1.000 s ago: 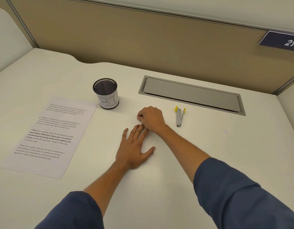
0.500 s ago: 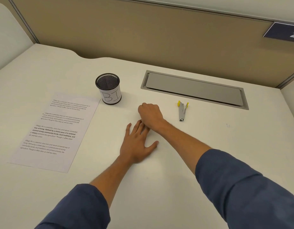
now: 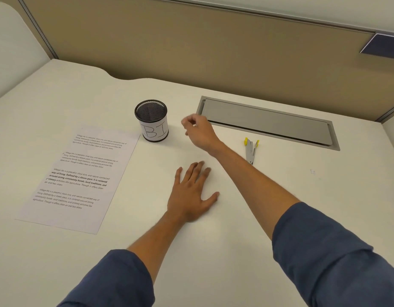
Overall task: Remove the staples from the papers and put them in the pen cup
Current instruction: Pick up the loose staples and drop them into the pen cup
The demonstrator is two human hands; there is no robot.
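Observation:
A black mesh pen cup [image 3: 154, 126] with a white label stands at the middle of the desk. My right hand [image 3: 199, 134] hovers just right of the cup and above the desk. Its thumb and fingers are pinched on a tiny pale bit that looks like a staple [image 3: 194, 124]. My left hand [image 3: 191, 196] lies flat on the desk nearer to me, fingers spread, holding nothing. A printed paper [image 3: 80, 178] lies left of the cup. A grey staple remover [image 3: 251, 152] with yellow tips rests right of my right forearm.
A grey cable hatch [image 3: 267, 122] is set into the desk behind my right hand. A small bent staple [image 3: 312, 172] lies on the desk at the right. A tan partition [image 3: 191, 41] closes the back, with a dark sign [image 3: 384, 46] at its upper right.
My right hand has lifted off the desk and moved left and away, toward the pen cup, fingers still pinched. My left hand stays flat in the same spot.

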